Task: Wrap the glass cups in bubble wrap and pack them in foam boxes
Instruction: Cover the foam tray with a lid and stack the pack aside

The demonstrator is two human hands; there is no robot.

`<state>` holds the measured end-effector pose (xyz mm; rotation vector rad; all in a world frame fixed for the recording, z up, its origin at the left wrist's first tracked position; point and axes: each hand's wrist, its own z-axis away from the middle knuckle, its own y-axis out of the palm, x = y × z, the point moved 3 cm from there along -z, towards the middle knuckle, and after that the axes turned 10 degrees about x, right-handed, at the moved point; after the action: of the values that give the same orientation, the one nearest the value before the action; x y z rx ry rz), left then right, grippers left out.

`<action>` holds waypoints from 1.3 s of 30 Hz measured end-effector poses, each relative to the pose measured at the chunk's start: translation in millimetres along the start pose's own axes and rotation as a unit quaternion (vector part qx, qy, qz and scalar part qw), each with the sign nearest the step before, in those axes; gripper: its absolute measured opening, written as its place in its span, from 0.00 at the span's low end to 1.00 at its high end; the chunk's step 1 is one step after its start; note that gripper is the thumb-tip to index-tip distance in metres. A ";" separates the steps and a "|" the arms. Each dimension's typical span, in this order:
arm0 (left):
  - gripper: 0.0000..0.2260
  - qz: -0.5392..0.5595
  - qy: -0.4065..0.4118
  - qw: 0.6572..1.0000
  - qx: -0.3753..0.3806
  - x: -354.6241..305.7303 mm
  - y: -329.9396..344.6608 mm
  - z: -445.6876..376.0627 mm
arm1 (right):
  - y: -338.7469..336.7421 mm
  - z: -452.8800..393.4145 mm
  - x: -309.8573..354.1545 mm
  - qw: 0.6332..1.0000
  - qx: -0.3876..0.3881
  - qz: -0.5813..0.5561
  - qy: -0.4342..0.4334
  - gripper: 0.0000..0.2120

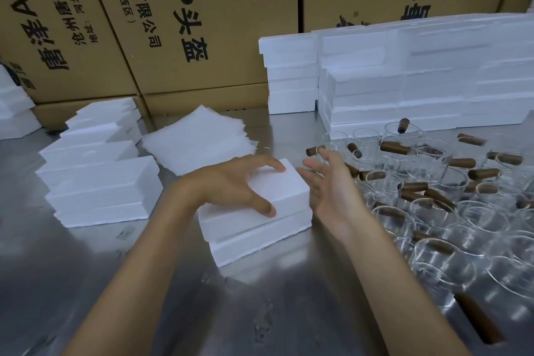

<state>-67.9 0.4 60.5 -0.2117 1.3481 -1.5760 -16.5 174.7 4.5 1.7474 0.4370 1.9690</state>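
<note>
A brushed metal table (289, 312) filled the lower view, its sheen dulled by smudges and scuffs and reflecting the white things that stood on it. Tall brown cardboard cartons (202, 23) printed with black characters walled off the back of the table.

At the centre lay a closed foam box (260, 220), its lid seated on its base, set at an angle to the table edge. The left hand (231, 182) lay over the lid, its grip spread wide and clamped on the box, fingertips at the far edge and thumb pressing the near side. The right hand (329, 185) hovered just beside the box's right end, palm turned toward it, fingers straight and apart, holding nothing.

To the left, more closed foam boxes (98, 182) stood in a staggered row running toward the cartons. Behind the centre box lay a stack of white wrap sheets (199, 139), their edges ragged. At the back right, a stacked foam wall (419, 81) of further boxes rose against the cartons.

The glass cups (433, 211) crowded the right side of the table, clear and unwrapped, each with a brown wooden handle (396, 147); some stood, some lay tipped against their neighbours.
</note>
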 end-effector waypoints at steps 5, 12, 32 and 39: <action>0.31 0.016 0.010 1.000 -0.021 11.0 14.3 -7.9 | 2.1 -2.0 -10.7 0.998 0.019 0.046 0.027 0.23; 0.30 0.024 0.032 0.999 -0.001 13.6 10.8 -9.0 | 0.1 -3.3 -17.2 0.986 0.039 0.159 0.041 0.14; 0.34 -0.010 0.050 0.996 0.073 23.8 0.8 -3.0 | 16.8 -3.9 -50.4 0.970 -0.147 0.160 -0.112 0.25; 0.32 0.032 0.057 0.998 0.020 28.7 -3.4 17.5 | 12.3 -6.8 -47.5 0.979 -0.110 0.150 -0.080 0.18</action>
<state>-71.6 -33.0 56.6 -0.0539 1.3967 -1.5785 -21.0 139.2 -29.8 1.8933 -0.1027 1.9634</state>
